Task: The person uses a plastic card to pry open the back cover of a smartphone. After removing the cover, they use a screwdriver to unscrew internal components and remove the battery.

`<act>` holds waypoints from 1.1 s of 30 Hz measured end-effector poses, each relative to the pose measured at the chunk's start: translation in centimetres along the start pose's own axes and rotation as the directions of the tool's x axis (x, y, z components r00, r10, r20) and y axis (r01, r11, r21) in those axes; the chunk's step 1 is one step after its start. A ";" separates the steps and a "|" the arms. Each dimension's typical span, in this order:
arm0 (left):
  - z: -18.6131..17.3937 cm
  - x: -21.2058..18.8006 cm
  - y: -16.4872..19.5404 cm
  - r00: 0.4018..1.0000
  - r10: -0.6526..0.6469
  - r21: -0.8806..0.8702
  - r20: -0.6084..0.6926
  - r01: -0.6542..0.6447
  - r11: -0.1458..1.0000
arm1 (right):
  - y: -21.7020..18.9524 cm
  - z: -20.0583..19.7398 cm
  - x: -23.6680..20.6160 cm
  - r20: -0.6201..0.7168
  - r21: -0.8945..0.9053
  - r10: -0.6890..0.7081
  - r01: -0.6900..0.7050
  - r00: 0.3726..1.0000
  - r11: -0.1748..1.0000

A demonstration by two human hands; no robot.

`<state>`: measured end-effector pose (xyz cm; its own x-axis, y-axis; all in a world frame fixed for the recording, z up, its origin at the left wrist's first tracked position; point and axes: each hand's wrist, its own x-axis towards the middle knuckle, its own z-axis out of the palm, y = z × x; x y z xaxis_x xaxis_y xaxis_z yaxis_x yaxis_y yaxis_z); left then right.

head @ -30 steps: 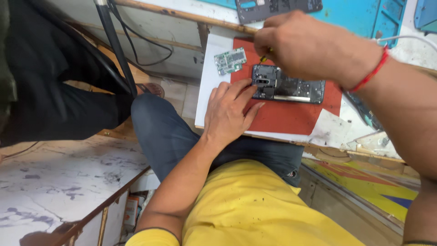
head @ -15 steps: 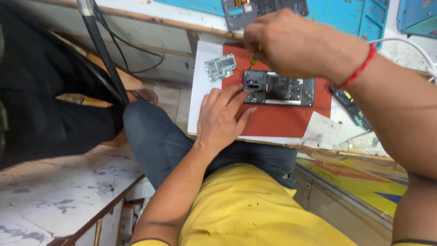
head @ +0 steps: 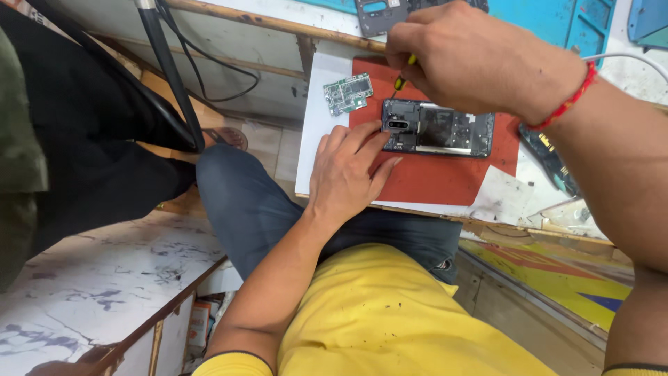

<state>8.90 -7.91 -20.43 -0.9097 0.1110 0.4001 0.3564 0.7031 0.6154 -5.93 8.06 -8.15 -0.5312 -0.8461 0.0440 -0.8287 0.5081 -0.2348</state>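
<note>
The opened phone lay back-up on the red mat, which sat on a white board on the surface. The left hand pressed flat on the mat, its fingers spread and its fingertips touching the phone's camera end, gripping nothing. Above the phone's upper edge, the right hand was closed on a yellow-handled screwdriver, whose tip pointed down at the phone's top corner near the camera. A green circuit board rested just beside the phone, to its left, on the white board. A grey phone frame lay farther back. The right hand's own bulk hid much of the screwdriver, and a red thread bracelet circled that wrist.
</note>
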 end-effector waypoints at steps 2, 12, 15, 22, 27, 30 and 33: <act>0.0 0.0 -0.1 1.000 0.009 -0.001 -0.007 -0.009 1.000 | 0.3 0.1 -0.1 0.000 0.016 -0.042 0.042 0.999 0.999; 0.2 -0.2 -0.2 0.999 0.026 -0.022 -0.032 -0.027 0.999 | 0.0 -0.1 -0.2 0.064 -0.031 0.117 -0.115 0.991 0.993; 0.1 -0.3 -0.3 1.000 0.016 -0.018 -0.017 -0.017 1.000 | 0.2 0.3 -0.3 0.024 0.004 0.006 -0.006 1.000 1.000; 0.1 -0.2 -0.2 1.000 0.006 -0.016 -0.016 -0.006 1.000 | 0.5 0.5 -0.5 -0.097 0.015 -0.119 0.121 0.988 0.992; 0.0 -0.1 -0.2 1.000 0.019 -0.014 -0.020 -0.020 1.000 | 0.1 0.2 -0.3 0.012 -0.025 0.113 -0.112 0.994 0.993; 0.0 -0.2 -0.1 1.000 0.005 -0.010 -0.002 -0.005 1.000 | -0.1 0.0 -0.2 -0.012 0.011 -0.035 0.035 0.999 0.999; 0.0 -0.1 -0.2 1.000 0.017 -0.008 -0.013 -0.017 1.000 | 0.0 0.0 -0.2 -0.001 0.024 0.017 -0.017 1.000 1.000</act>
<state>8.91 -8.07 -20.59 -0.9008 0.1133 0.4191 0.3731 0.6956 0.6140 -5.83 8.22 -8.14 -0.5455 -0.8371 0.0408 -0.8150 0.5185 -0.2587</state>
